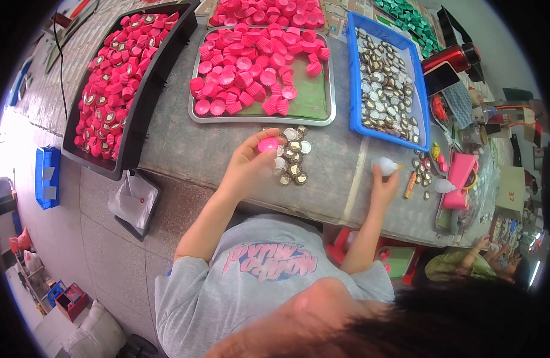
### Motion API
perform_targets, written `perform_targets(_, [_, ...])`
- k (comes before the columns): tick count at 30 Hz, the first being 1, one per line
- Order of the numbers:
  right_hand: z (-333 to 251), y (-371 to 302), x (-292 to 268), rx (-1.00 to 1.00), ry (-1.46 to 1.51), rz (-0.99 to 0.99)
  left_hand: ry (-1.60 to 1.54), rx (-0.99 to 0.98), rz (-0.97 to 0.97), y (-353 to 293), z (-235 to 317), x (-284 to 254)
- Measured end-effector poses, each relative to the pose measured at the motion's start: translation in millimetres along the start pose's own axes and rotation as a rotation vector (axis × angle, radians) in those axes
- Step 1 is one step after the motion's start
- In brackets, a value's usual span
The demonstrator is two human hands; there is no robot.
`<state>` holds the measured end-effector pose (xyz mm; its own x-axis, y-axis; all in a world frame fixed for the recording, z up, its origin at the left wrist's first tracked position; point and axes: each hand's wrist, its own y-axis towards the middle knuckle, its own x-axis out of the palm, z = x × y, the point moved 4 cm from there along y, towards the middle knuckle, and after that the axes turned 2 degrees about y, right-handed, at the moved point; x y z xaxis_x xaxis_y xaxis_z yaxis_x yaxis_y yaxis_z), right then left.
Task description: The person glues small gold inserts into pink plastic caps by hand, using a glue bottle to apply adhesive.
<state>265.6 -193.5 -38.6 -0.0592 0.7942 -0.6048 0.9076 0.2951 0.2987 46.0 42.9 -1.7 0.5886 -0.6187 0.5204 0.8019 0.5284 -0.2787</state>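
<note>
Between the fingers of my left hand (248, 162) is a small pink fluted cup (267, 144). Right beside that hand, a loose group of round brown-and-white cap-like discs (294, 156) lies on the table. My right hand (382, 190) is closed on a white squeeze bottle (383, 165) with a yellowish nozzle, which points to the right. Several more discs (426, 178) and an orange tube-like stick (410, 185) lie to the right of it. A metal tray (262, 121) heaped with pink fluted cups stands just beyond my left hand.
At left is a long black bin (130, 143) of pink cups with discs inside many. A blue tray (353, 89) of discs stands at back right. Another white bottle (445, 186), a pink basket (461, 179) and a red device with a screen (445, 62) are further right. Another person (466, 262) sits there.
</note>
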Motion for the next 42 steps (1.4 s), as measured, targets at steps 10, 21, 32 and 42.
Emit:
perform_targets(10, [-36.8, -6.6, -0.7, 0.075, 0.480, 0.069, -0.249, -0.113, -0.140, -6.5, 0.1, 12.7])
perform_targets(21, [-109.3, -30.4, 15.4, -0.015, 0.856, -0.163, -0.390, -0.147, -0.190, -6.7, -7.7, 12.1])
perform_targets(32, [-151.1, -41.2, 20.0, -0.203, 0.700, -0.129, -0.472, -0.185, -0.185, -7.0, -12.0, 13.0])
perform_targets(42, [-178.5, -45.2, 19.4, -0.662, 0.432, -0.112, -0.456, -0.170, -0.176, -7.5, -13.5, 14.1])
